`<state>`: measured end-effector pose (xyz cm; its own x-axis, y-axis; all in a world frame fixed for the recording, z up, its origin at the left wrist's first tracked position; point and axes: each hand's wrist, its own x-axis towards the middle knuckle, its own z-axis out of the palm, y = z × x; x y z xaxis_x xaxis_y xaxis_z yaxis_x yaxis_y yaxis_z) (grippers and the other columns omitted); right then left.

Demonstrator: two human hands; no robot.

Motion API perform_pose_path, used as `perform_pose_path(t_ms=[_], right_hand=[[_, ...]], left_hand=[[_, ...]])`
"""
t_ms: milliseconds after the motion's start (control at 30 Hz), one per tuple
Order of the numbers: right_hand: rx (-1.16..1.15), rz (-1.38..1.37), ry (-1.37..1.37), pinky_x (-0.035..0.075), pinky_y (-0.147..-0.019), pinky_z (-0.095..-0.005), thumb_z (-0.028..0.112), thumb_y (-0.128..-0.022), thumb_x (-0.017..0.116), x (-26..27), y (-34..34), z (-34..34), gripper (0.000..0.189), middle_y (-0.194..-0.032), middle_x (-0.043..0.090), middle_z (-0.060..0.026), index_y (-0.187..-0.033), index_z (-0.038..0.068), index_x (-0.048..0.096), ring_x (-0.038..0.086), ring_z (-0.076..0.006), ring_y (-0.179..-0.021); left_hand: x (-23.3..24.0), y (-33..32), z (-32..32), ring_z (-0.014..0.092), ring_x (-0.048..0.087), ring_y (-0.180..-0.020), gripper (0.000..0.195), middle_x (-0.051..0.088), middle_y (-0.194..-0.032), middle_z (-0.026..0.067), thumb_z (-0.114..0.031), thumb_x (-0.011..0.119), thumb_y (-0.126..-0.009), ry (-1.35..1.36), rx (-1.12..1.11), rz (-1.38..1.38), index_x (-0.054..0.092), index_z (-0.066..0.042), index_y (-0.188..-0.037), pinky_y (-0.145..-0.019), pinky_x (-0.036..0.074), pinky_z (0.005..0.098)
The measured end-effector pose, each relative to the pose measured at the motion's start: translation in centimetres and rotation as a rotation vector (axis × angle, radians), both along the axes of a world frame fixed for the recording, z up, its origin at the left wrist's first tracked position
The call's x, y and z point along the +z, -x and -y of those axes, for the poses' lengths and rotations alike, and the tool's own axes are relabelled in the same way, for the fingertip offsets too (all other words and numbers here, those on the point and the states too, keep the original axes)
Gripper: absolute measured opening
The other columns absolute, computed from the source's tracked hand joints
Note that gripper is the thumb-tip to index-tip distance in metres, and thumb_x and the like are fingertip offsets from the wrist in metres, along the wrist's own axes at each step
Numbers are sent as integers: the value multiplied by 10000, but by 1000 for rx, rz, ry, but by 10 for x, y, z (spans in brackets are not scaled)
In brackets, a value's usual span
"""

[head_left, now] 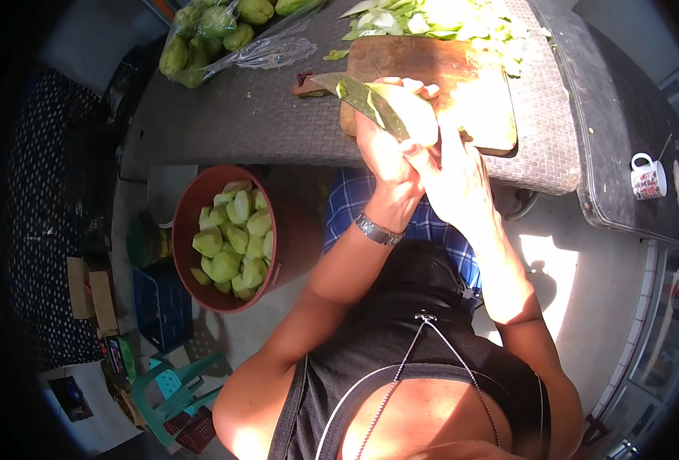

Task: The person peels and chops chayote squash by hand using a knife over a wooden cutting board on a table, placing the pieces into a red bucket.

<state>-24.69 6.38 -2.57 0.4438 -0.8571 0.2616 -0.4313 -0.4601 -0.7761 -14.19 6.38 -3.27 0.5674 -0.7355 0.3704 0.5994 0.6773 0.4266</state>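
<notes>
My left hand (377,146), with a metal-banded watch at the wrist, cradles a pale green chayote (413,112) from below, its fingertips curling over the far side. Across the fruit lies a broad knife blade (362,99), tip towards the left, with bits of green peel stuck to it. My right hand (457,167) is closed at the blade's near end, thumb against the fruit. The knife's handle is hidden in that hand. Both hands are above the near edge of a wooden cutting board (385,54), partly in glaring sunlight.
Chayote peelings (431,17) heap behind the board. A clear plastic bag (270,54) of chayotes lies at the table's (230,126) far left. Below stands a reddish bucket (181,253) of peeled chayotes. A small wooden piece (311,87) lies left of the board; a mug (650,178) stands right.
</notes>
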Motion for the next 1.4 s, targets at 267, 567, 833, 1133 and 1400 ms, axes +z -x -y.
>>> perform_pose_path(t_ms=[267, 567, 833, 1133, 1400], right_hand=[[151, -209, 463, 554, -863, -445, 111, -999, 667, 7, 4, -7, 261, -1350, 577, -257, -1224, -19, 688, 643, -380, -1030], [-69, 60, 63, 530, -620, -358, 85, -1002, 606, 27, 13, 50, 277, -900, 685, -136, -1263, 4, 653, 647, -201, -692], [50, 292, -371, 500, -466, -272, 118, -1067, 535, 53, 4, 35, 166, -867, 693, -75, -1183, 10, 586, 599, -114, -532], [74, 22, -632, 507, -512, -303, 190, -1090, 498, 16, 37, -7, 180, -776, 649, -89, -1037, 32, 566, 613, -139, -569], [79, 32, -773, 510, -500, -282, 184, -1070, 524, 22, 44, -13, 166, -792, 645, -82, -1083, 27, 578, 637, -133, -612]], left_hand=[[8, -17, 6, 320, 686, -957, 432, 657, -1097, 148, -444, 481, -1098, -444, -66, -301, 536, -27, -1194, -819, 628, 472], [-9, -62, 17, 358, 658, -1059, 556, 665, -1156, 173, -501, 423, -1093, -336, -381, -357, 616, 12, -1191, -984, 551, 527], [9, -72, -3, 330, 682, -1084, 386, 679, -1130, 149, -346, 597, -1064, -497, -329, -217, 574, -3, -1241, -996, 557, 524], [3, -76, -5, 238, 687, -1128, 412, 671, -1227, 118, -351, 513, -1112, -378, -305, -27, 520, -85, -1426, -958, 586, 401], [-12, -68, -1, 224, 699, -1106, 397, 678, -1216, 121, -362, 473, -1128, -343, -403, 35, 529, -75, -1397, -935, 600, 389]])
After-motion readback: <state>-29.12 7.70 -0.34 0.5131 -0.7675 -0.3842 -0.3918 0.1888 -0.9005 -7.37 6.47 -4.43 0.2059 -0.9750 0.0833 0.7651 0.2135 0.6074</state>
